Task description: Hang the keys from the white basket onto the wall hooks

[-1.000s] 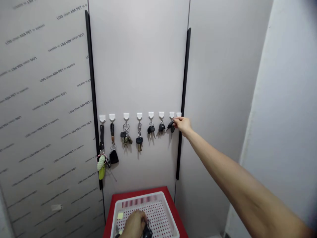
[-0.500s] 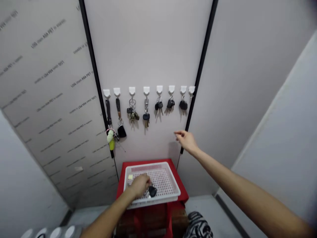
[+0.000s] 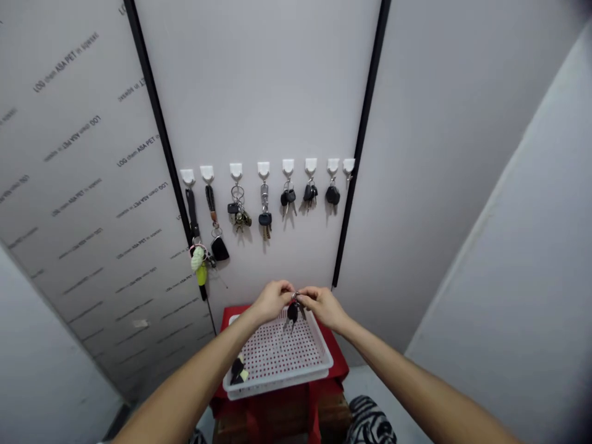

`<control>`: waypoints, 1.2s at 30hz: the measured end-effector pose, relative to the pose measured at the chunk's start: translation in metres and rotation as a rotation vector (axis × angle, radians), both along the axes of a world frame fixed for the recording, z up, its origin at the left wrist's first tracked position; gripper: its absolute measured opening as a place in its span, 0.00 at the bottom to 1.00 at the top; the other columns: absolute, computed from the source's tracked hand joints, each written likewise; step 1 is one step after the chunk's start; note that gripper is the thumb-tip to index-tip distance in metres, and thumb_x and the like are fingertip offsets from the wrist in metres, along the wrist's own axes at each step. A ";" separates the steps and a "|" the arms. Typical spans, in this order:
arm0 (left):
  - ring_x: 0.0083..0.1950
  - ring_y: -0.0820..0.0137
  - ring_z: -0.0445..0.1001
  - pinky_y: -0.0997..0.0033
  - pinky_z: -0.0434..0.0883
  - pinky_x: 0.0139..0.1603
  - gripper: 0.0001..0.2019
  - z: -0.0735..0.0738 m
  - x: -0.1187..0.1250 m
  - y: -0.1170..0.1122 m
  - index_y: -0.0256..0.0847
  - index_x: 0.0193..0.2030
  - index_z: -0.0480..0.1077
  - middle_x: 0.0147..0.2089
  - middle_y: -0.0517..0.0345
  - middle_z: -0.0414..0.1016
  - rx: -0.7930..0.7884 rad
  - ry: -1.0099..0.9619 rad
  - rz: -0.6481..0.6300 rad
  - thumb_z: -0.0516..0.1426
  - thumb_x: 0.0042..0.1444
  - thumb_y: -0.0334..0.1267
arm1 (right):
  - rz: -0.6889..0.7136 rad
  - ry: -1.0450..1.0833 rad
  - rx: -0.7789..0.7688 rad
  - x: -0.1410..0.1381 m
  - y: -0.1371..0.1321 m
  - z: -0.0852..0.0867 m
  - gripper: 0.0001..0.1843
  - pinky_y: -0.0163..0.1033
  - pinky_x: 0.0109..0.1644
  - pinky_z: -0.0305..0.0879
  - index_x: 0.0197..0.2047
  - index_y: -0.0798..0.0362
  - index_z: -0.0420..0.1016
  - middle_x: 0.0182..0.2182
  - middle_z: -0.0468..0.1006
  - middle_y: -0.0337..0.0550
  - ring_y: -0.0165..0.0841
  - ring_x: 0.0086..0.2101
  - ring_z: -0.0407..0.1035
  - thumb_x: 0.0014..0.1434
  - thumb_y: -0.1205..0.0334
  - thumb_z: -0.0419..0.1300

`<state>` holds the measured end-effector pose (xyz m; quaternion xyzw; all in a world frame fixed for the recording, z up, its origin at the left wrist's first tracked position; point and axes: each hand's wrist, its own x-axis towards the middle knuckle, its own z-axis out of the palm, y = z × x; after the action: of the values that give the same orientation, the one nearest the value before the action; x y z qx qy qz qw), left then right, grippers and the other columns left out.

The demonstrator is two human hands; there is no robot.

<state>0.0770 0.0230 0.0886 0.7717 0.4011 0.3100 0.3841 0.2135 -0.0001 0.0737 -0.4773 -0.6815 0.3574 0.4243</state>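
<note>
A bunch of keys [image 3: 292, 313] with a dark head hangs from a small metal ring above the far part of the white basket [image 3: 277, 377]. My left hand [image 3: 274, 301] pinches the ring from the left. From the right, my right hand [image 3: 324, 306] pinches the same bunch near the ring, fingertips close to the left ones. Inside the basket's near left corner lie dark keys [image 3: 237, 369] with pale yellow tags. On the wall above, several bunches of keys [image 3: 265, 219] hang from a row of white hooks [image 3: 263, 170].
The basket stands on a red bag [image 3: 340, 364] over a brown wooden support [image 3: 335, 416]. Black strips [image 3: 365, 139] edge the wall panel on both sides. The rightmost hook [image 3: 348, 166] sits against the right strip. A patterned trouser leg [image 3: 370, 422] shows below.
My left hand has risen out of the basket with the bunch of keys. My right hand has come down and left from the wall to meet it, now gripping the bunch too.
</note>
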 end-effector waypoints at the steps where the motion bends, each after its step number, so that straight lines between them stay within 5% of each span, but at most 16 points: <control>1: 0.22 0.80 0.57 0.80 0.56 0.24 0.05 0.005 0.005 0.001 0.34 0.23 0.61 0.19 0.64 0.59 -0.030 -0.064 0.011 0.46 0.40 0.32 | -0.016 0.023 -0.007 0.004 0.001 0.006 0.11 0.29 0.23 0.55 0.25 0.58 0.69 0.17 0.68 0.37 0.23 0.19 0.59 0.44 0.60 0.50; 5: 0.20 0.80 0.59 0.80 0.55 0.21 0.07 0.032 0.023 -0.001 0.34 0.29 0.59 0.22 0.63 0.60 -0.175 -0.197 0.028 0.45 0.41 0.32 | -0.157 0.070 0.005 0.024 0.008 0.043 0.11 0.28 0.15 0.49 0.22 0.58 0.67 0.12 0.63 0.33 0.21 0.13 0.52 0.41 0.58 0.52; 8: 0.21 0.80 0.60 0.80 0.56 0.21 0.08 0.049 0.031 -0.003 0.34 0.31 0.60 0.24 0.62 0.62 -0.144 -0.194 -0.027 0.46 0.41 0.32 | -0.325 0.112 0.112 0.043 0.016 0.081 0.10 0.27 0.14 0.47 0.19 0.58 0.65 0.09 0.60 0.31 0.20 0.11 0.50 0.39 0.58 0.53; 14: 0.23 0.78 0.61 0.76 0.59 0.26 0.10 0.057 0.028 0.004 0.32 0.31 0.62 0.22 0.62 0.61 0.031 -0.112 -0.042 0.49 0.41 0.35 | -0.703 0.245 0.343 0.073 0.041 0.157 0.11 0.28 0.14 0.50 0.17 0.57 0.64 0.10 0.61 0.33 0.21 0.12 0.53 0.38 0.57 0.53; 18: 0.23 0.79 0.61 0.76 0.59 0.26 0.10 0.062 0.023 0.007 0.32 0.31 0.62 0.22 0.62 0.61 0.060 -0.127 -0.013 0.49 0.41 0.34 | -0.881 0.212 0.392 0.082 0.060 0.186 0.10 0.28 0.15 0.52 0.17 0.57 0.64 0.11 0.62 0.35 0.22 0.13 0.55 0.37 0.58 0.52; 22: 0.22 0.79 0.60 0.76 0.58 0.26 0.09 0.064 0.019 0.004 0.32 0.30 0.62 0.21 0.63 0.60 0.031 -0.139 0.003 0.49 0.40 0.33 | -0.982 0.147 0.352 0.087 0.076 0.190 0.09 0.29 0.16 0.54 0.17 0.57 0.65 0.10 0.63 0.35 0.23 0.13 0.57 0.38 0.59 0.52; 32: 0.21 0.79 0.58 0.78 0.56 0.24 0.07 0.050 0.003 0.000 0.33 0.28 0.60 0.19 0.65 0.58 -0.073 -0.190 0.044 0.48 0.39 0.32 | -0.946 0.090 0.295 0.089 0.084 0.176 0.10 0.30 0.17 0.56 0.17 0.57 0.65 0.10 0.63 0.36 0.25 0.13 0.59 0.39 0.58 0.51; 36: 0.20 0.81 0.54 0.79 0.53 0.21 0.09 0.022 -0.027 -0.002 0.32 0.30 0.60 0.18 0.67 0.55 -0.099 -0.270 0.134 0.50 0.37 0.31 | -0.919 0.072 0.328 0.085 0.068 0.135 0.14 0.32 0.21 0.57 0.27 0.56 0.65 0.17 0.67 0.40 0.29 0.20 0.63 0.41 0.56 0.48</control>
<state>0.0505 0.0213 0.1107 0.6746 0.4111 0.4155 0.4508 0.2985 0.0682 0.2083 -0.6429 -0.4327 0.0374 0.6309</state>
